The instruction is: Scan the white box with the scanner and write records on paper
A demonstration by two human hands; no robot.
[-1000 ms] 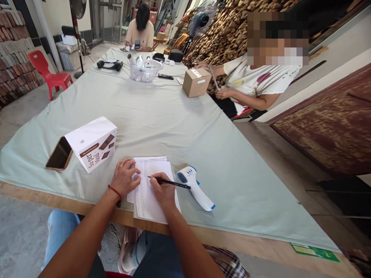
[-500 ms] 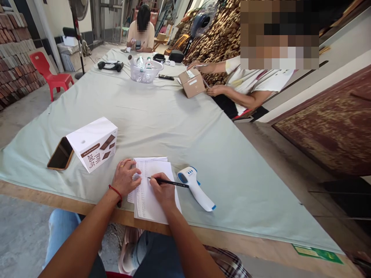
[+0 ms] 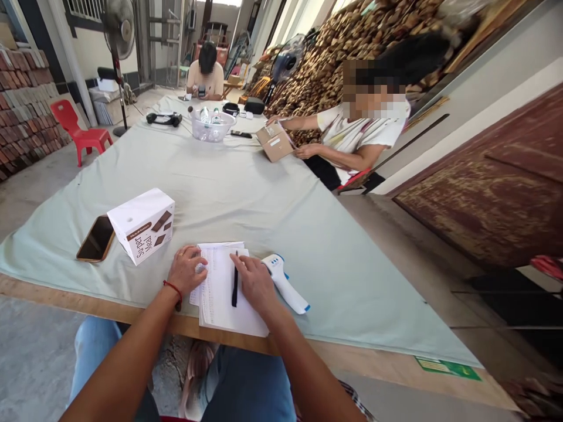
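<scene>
A stack of white paper sheets (image 3: 220,316), with columns of small handwriting on its left side, lies at the table's near edge. My left hand (image 3: 186,271) rests on the sheets' left edge, fingers spread and slightly bent. On the paper lies a black pen (image 3: 234,288), pointing away from me. My right hand (image 3: 256,283) is just right of it, fingers loosely stretched out, the index fingertip close to the pen's far end; whether it touches is unclear. A white and blue infrared thermometer (image 3: 287,286) lies right of the paper, partly behind my right hand.
A white box (image 3: 143,223) and a phone (image 3: 95,239) sit to the left on the cloth-covered table (image 3: 202,187). Farther off are a plastic basket (image 3: 213,130) with bottles and a cardboard box (image 3: 276,143) held by a seated person. Another person sits at the far end.
My right hand has let go of the pen, which has turned to lie lengthwise on the paper. My left hand stays on the sheets. The view has tilted up and shifted right.
</scene>
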